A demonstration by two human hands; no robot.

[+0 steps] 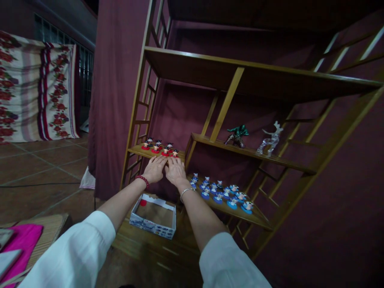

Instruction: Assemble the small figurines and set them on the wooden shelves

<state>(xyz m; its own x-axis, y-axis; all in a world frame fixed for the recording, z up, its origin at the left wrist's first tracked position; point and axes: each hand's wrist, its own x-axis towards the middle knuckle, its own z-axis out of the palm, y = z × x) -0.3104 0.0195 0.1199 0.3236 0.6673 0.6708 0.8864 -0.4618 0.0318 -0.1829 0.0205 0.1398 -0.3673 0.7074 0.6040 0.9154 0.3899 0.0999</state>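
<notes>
Several small figurines with red bases and black hats (155, 148) stand in rows on the left shelf (136, 149). Both hands reach to this shelf's front edge, close together. My left hand (155, 170), with a red bead bracelet at the wrist, has its fingers stretched toward the front row. Beside it, my right hand (175, 171), wearing a pale bracelet, points its fingers at the front right figurine (174, 153). The fingertips are at the bases; whether they touch them I cannot tell. Below the hands sits an open cardboard box (152, 228) with a red piece inside.
Blue and purple figurines (219, 197) stand in rows on the lower right shelf (258, 218). Above them are a dark green figure (238, 136) and a clear deer statue (271, 140). Wooden uprights (227, 104) divide the shelving. A pink cloth (25, 244) lies at lower left.
</notes>
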